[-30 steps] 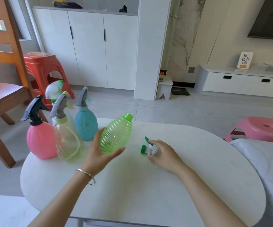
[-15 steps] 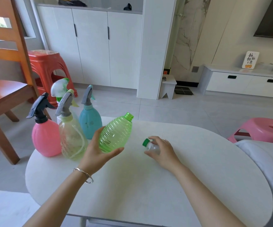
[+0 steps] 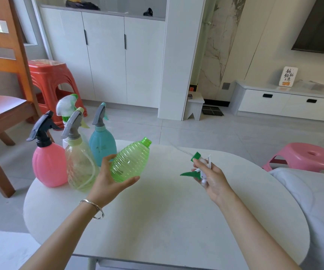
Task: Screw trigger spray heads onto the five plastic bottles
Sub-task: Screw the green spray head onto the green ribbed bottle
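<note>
My left hand [image 3: 108,182] holds a ribbed green bottle [image 3: 130,160] tilted above the white table [image 3: 157,221], its open neck pointing up and right. My right hand [image 3: 211,178] grips a white and green trigger spray head [image 3: 200,166], lifted off the table, with its thin clear tube trailing toward the upper left. Several bottles with spray heads on stand at the table's left: a pink bottle [image 3: 49,164], a clear yellowish bottle [image 3: 79,168], a teal bottle [image 3: 102,147] and a white bottle [image 3: 65,121] mostly hidden behind them.
A wooden chair [image 3: 1,106] and a red stool [image 3: 50,80] stand to the left of the table. A pink stool [image 3: 309,156] and white bedding [image 3: 316,201] lie to the right. White cabinets line the far wall.
My right hand has picked the spray head up off the table and raised it. The green bottle stays held in my left hand.
</note>
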Demonstrator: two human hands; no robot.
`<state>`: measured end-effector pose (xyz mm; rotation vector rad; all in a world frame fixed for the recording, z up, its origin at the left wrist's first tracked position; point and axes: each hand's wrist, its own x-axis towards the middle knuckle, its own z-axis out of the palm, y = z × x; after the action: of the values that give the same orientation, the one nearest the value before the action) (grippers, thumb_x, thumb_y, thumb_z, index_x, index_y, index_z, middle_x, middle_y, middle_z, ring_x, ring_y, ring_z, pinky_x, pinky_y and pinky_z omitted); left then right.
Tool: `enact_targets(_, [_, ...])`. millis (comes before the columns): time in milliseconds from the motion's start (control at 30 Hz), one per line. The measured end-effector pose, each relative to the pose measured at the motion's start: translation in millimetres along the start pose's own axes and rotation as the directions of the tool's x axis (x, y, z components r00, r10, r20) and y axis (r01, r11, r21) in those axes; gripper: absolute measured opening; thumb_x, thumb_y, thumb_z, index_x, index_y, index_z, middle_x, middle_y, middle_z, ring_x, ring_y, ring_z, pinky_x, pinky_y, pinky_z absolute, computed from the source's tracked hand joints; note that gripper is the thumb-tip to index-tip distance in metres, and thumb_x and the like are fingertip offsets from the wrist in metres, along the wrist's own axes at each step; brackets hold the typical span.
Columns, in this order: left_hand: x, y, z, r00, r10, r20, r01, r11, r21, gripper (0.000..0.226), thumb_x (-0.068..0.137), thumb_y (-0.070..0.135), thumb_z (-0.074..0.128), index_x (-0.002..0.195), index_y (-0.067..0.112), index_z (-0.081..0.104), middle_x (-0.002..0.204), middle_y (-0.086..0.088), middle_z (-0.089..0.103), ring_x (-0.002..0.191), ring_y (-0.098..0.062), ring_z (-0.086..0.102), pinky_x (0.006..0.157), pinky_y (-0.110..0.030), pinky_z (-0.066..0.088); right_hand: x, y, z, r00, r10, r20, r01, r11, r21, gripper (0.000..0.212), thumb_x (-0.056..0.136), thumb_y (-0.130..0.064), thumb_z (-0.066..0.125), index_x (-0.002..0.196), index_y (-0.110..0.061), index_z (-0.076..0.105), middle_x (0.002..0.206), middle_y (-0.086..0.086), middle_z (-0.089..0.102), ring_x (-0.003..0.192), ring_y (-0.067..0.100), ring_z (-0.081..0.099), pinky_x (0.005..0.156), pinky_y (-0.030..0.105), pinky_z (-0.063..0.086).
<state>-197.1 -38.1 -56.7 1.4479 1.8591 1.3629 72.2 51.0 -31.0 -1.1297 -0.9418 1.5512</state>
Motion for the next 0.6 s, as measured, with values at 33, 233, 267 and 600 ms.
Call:
enact_targets(33, [0.4, -1.2, -0.4, 1.000, -0.003, 0.002, 0.003, 1.000, 0.009, 0.086, 0.060, 0.036, 0.086, 0.127, 0.022, 0.034, 0.110, 0.005, 0.051, 0.088, -0.003, 0.054, 0.072, -0.017, 0.039, -1.4, -2.5, -4.6, 1.000, -0.021, -0.007, 0.021, 1.000, -0.011, 0.007, 0.081, -0.017, 0.070, 0.085, -0.017, 0.064, 0.072, -0.005, 0.060, 0.056, 0.002, 0.061, 0.055, 0.018, 0.046])
enact_targets(233, [1.7, -7.3, -1.1, 1.000, 0.002, 0.013, -0.002, 1.000, 0.027, 0.086, 0.058, 0.035, 0.088, 0.125, 0.022, 0.035, 0.110, 0.002, 0.052, 0.092, -0.014, 0.057, 0.074, -0.022, 0.041, -9.8, -15.4, -24.7, 0.999, -0.032, 0.019, 0.032, 0.998, -0.045, 0.017, 0.069, -0.025, 0.077, 0.077, -0.018, 0.064, 0.065, -0.006, 0.058, 0.054, 0.006, 0.055, 0.067, 0.024, 0.043])
enact_targets(267, [1.7, -7.7, -0.8, 1.000, 0.008, 0.013, -0.008, 1.000, 0.028, 0.085, 0.058, 0.034, 0.088, 0.125, 0.022, 0.036, 0.110, 0.003, 0.052, 0.094, -0.016, 0.057, 0.076, -0.024, 0.041, -11.4, -17.0, -26.0, 0.999, -0.032, 0.021, 0.033, 0.999, -0.040, 0.022, 0.064, -0.028, 0.078, 0.078, -0.018, 0.064, 0.064, -0.006, 0.058, 0.055, 0.006, 0.055, 0.067, 0.025, 0.043])
enact_targets(600, [-2.6, -5.1, 1.7, 0.994, 0.078, 0.073, -0.080, 0.997, 0.023, 0.084, 0.058, 0.029, 0.089, 0.124, 0.028, 0.035, 0.115, 0.007, 0.047, 0.104, -0.019, 0.054, 0.086, -0.027, 0.038, -17.7, -23.6, -35.6, 0.999, -0.052, 0.006, 0.053, 0.993, -0.109, 0.014, 0.075, -0.024, 0.075, 0.078, -0.016, 0.063, 0.062, -0.006, 0.056, 0.053, 0.006, 0.054, 0.068, 0.025, 0.045])
